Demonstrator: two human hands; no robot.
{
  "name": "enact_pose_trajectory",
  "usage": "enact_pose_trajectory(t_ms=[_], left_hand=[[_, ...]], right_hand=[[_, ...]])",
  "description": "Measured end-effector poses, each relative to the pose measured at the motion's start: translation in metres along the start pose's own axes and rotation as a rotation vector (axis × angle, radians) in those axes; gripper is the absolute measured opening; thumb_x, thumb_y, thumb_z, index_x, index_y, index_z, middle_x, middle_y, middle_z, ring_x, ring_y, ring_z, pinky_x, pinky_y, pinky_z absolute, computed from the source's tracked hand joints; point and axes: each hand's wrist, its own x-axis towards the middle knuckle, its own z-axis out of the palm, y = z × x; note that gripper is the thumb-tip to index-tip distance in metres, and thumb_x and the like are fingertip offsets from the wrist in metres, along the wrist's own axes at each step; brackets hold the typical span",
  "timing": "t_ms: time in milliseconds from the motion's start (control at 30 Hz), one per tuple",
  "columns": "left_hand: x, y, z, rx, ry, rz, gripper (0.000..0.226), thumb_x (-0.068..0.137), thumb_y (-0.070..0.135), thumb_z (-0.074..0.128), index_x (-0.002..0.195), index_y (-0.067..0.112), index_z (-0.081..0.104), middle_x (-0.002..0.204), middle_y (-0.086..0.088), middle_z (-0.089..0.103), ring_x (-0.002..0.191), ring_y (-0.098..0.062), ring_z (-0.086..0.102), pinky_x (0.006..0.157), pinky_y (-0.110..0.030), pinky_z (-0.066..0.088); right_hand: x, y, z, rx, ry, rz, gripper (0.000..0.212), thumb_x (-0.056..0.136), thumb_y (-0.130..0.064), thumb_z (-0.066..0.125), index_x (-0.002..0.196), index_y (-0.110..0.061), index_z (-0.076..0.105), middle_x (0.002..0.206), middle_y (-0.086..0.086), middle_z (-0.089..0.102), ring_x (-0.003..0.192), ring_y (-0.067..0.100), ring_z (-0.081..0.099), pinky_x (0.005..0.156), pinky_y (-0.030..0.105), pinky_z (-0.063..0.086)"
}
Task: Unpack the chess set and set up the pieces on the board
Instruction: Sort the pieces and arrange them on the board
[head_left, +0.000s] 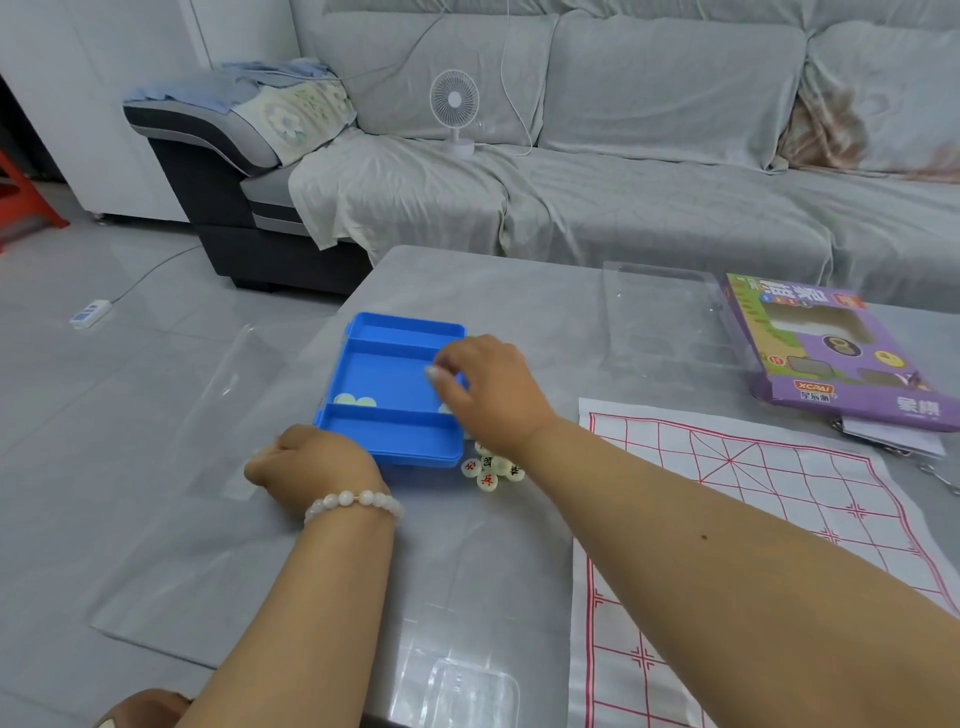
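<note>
A blue plastic tray (387, 441) with three compartments sits on the grey table. A few pale round pieces (354, 400) lie in its middle compartment. My right hand (485, 395) reaches over the tray's right side, fingertips pinched on a pale piece (431, 372). My left hand (311, 467), with a bead bracelet on the wrist, rests closed against the tray's near left corner. A small pile of pale pieces (492, 470) with red and black characters lies just right of the tray's front. The white paper board (753, 519) with red lines lies at the right.
A purple game box (831, 358) lies at the back right, with a clear plastic lid (670, 322) beside it. Another clear plastic sheet (234, 395) overhangs the table's left edge. A clear insert (470, 691) lies near the front. A sofa with a small fan (454, 109) stands behind.
</note>
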Motion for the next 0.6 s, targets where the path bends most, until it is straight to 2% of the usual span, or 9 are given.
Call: enact_pose_trajectory(t_ms=[67,133,333,533,600], left_hand=[[-0.007,0.007,0.000,-0.043,0.027,-0.012,0.024,0.096,0.021,0.033,0.110,0.004,0.042,0.118,-0.012,0.054,0.090,-0.020,0.052,0.074,-0.025,0.038],[-0.009,0.009,0.000,-0.036,0.045,0.029,0.029,0.097,0.021,0.033,0.117,0.001,0.043,0.118,-0.012,0.054,0.096,-0.022,0.055,0.074,-0.024,0.038],[-0.002,0.008,-0.004,-0.010,0.015,-0.025,0.030,0.095,0.023,0.035,0.115,0.003,0.046,0.112,-0.010,0.058,0.090,-0.021,0.056,0.072,-0.026,0.040],[-0.004,0.008,-0.005,-0.009,0.018,-0.025,0.021,0.095,0.023,0.036,0.106,0.008,0.046,0.109,-0.012,0.059,0.092,-0.024,0.058,0.071,-0.029,0.042],[-0.007,0.008,-0.007,0.017,-0.017,-0.013,0.018,0.094,0.022,0.037,0.101,0.008,0.045,0.111,-0.018,0.059,0.097,-0.031,0.059,0.075,-0.035,0.047]], right_hand=[[0.000,-0.007,0.005,-0.340,-0.125,-0.170,0.038,0.096,-0.044,0.033,0.078,-0.017,0.052,0.075,-0.004,0.049,0.077,0.016,0.039,0.080,0.032,0.031],[0.000,-0.008,0.008,-0.457,-0.199,-0.178,0.036,0.099,-0.043,0.027,0.078,-0.019,0.043,0.074,-0.005,0.042,0.080,0.015,0.033,0.088,0.034,0.028],[0.006,-0.008,0.013,-0.390,-0.311,-0.071,0.048,0.101,-0.042,0.020,0.059,-0.024,0.033,0.059,-0.006,0.034,0.079,0.018,0.035,0.091,0.036,0.029],[0.008,-0.004,0.021,-0.432,-0.290,-0.136,0.056,0.101,-0.045,0.019,0.053,-0.020,0.036,0.056,-0.004,0.038,0.075,0.019,0.037,0.086,0.034,0.029],[0.011,-0.001,0.020,-0.421,-0.327,-0.136,0.055,0.100,-0.046,0.020,0.053,-0.020,0.034,0.054,-0.006,0.037,0.072,0.018,0.038,0.081,0.032,0.027]])
